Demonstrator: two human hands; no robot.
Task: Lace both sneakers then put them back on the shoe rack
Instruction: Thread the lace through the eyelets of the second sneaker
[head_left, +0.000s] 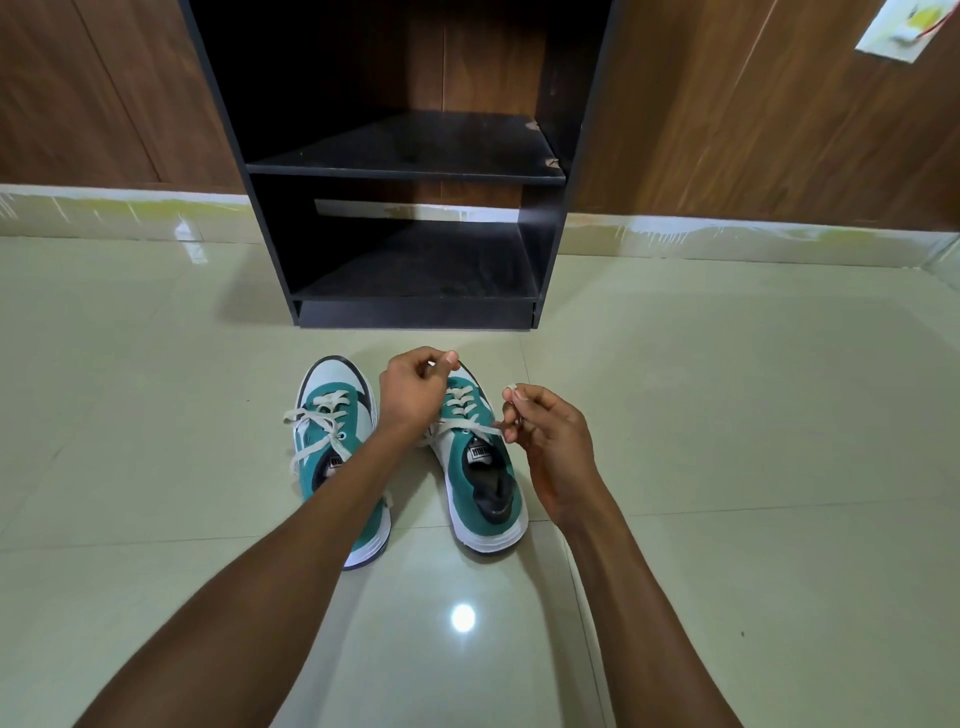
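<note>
Pale glossy tile floor (727, 415), wood-panelled wall (753, 130) behind. Black shoe rack (405, 171) stands against the wall, two open shelves facing the camera, nothing on them. In front of it, on the floor, two teal-and-white sneakers side by side, toes toward the rack, heels toward the person, long axes running near to far. Left sneaker (337, 447) has cream laces crossed loosely, ends trailing off its left side. Right sneaker (480, 478) is laced over the forefoot; its tongue tag reads "PUMA". Left hand (415, 387) is closed, pinching a lace end over the right sneaker's toe. Right hand (550, 431) is pinched on the other lace end (511, 387) just beside that shoe. Hands apart.
</note>
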